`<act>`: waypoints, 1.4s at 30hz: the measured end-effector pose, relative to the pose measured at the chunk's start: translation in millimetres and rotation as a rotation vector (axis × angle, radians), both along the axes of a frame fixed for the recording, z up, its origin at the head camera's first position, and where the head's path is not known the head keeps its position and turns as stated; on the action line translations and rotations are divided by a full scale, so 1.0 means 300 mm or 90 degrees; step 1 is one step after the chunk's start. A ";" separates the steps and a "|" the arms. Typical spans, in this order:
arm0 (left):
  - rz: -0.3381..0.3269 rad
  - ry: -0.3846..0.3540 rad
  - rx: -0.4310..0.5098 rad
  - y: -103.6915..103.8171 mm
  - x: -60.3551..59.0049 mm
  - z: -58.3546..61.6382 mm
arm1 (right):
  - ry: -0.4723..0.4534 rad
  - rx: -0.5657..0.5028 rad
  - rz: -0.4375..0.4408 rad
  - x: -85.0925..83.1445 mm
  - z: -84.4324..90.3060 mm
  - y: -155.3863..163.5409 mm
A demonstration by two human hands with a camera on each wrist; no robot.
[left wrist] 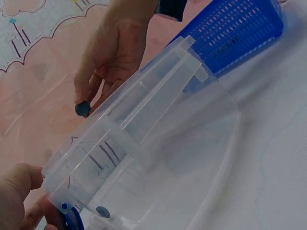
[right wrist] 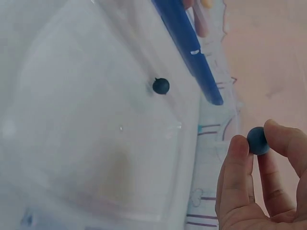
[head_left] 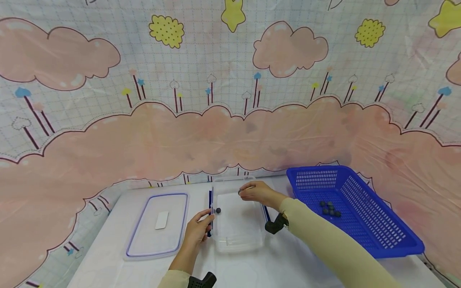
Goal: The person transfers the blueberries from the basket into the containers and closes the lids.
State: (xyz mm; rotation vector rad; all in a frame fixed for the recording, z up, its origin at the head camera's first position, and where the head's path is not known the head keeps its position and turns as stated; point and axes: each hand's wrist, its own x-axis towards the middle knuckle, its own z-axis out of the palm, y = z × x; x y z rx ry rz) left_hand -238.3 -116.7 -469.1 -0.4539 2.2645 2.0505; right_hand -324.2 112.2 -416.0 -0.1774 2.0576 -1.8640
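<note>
Between the two hands on the table sits the clear box [head_left: 237, 224], its long axis running away from the person. Left hand [head_left: 198, 232] grips its near-left rim by the blue clip. Right hand [head_left: 257, 194] hovers over the far edge, pinching a dark ball [right wrist: 257, 140]; another ball [head_left: 218, 210] lies inside, nearer the left hand.

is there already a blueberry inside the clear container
Yes, one blueberry lies on the clear container's floor near its blue clasp.
</note>
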 end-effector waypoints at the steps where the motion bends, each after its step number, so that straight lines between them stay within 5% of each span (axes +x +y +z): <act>1: -0.001 0.003 0.002 -0.001 0.001 0.000 | -0.005 -0.001 0.000 -0.004 -0.002 -0.010; 21: -0.001 0.002 0.004 0.000 -0.005 0.001 | -0.035 0.097 -0.085 -0.070 -0.076 -0.136; 32: 0.005 -0.009 0.003 0.010 0.000 -0.007 | -0.051 0.080 -0.097 -0.069 -0.118 -0.166; 36: 0.002 -0.015 0.003 0.010 0.002 -0.007 | -0.029 0.087 -0.075 -0.067 -0.088 -0.156; 42: 0.003 -0.012 0.010 0.004 -0.002 -0.006 | 0.037 0.069 -0.030 -0.096 0.044 -0.065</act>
